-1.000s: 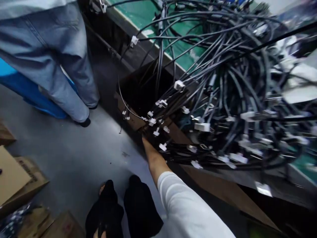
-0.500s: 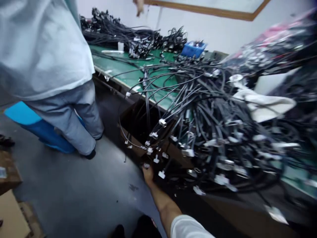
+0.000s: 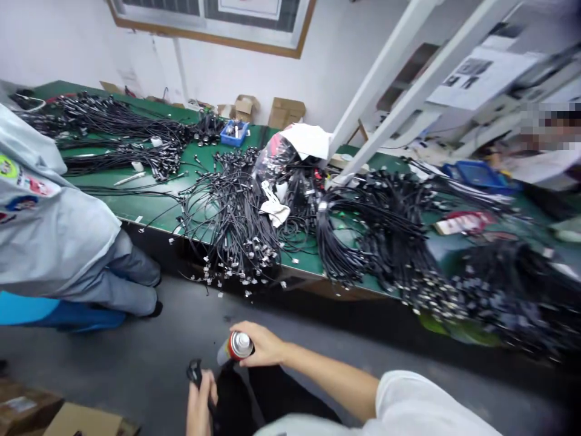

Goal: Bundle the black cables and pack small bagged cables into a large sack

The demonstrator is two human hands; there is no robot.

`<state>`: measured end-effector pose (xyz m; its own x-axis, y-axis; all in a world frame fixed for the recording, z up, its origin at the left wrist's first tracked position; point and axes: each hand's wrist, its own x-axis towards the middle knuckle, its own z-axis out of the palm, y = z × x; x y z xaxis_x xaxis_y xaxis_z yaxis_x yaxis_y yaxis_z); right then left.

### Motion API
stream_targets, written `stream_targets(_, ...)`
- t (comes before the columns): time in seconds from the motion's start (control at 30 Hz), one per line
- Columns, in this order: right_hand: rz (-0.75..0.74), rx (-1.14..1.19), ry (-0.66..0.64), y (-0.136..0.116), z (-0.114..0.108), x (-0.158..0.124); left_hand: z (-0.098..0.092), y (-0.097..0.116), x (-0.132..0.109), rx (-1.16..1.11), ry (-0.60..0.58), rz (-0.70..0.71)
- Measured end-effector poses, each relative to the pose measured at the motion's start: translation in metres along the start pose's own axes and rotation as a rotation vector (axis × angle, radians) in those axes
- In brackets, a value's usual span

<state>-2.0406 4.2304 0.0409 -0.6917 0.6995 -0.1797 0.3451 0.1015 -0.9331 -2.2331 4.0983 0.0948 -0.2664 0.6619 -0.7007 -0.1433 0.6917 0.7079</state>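
Note:
My right hand [image 3: 264,345] is closed round a small spray can [image 3: 235,346] with a red and silver top, held out low in front of me over the floor. Just below it, my left hand [image 3: 200,404] is closed on a small black object [image 3: 195,370] that I cannot identify; it sticks up above the fingers. Both hands are well short of the long green worktable [image 3: 149,206]. Bundles of black cables with white connectors [image 3: 236,218] lie heaped on the table and hang over its near edge.
A person in a pale grey top and jeans [image 3: 49,230] sits at the table's left on a blue stool [image 3: 54,312]. More cable heaps [image 3: 399,242], a blue tray [image 3: 235,132], cardboard boxes [image 3: 284,112] and white frame posts [image 3: 408,79] crowd the table. Cartons [image 3: 27,406] sit on the floor at lower left.
The view has risen from the box under the table to the whole worktable. My right hand has left the box and now holds the spray can; my left hand has come into view.

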Motion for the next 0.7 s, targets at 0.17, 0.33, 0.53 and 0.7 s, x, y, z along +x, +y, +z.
stream_targets(0.17, -0.14, 0.243, 0.173, -0.166, -0.075, -0.059, 0.023, 0.093, -0.056, -0.097, -0.073, 0.169)
stream_targets(0.33, -0.263, 0.489, 0.475, -0.241, -0.109, -0.091, 0.054, 0.149, -0.106, -0.172, -0.398, 0.275)
stream_targets(0.53, -0.406, 0.425, 0.618, -0.271, -0.129, -0.121, 0.093, 0.171, -0.142, -0.207, -0.542, 0.29)
stream_targets(0.7, -0.372, 0.354, 0.535, -0.28, -0.143, -0.13, 0.09, 0.176, -0.164, -0.233, -0.571, 0.248)
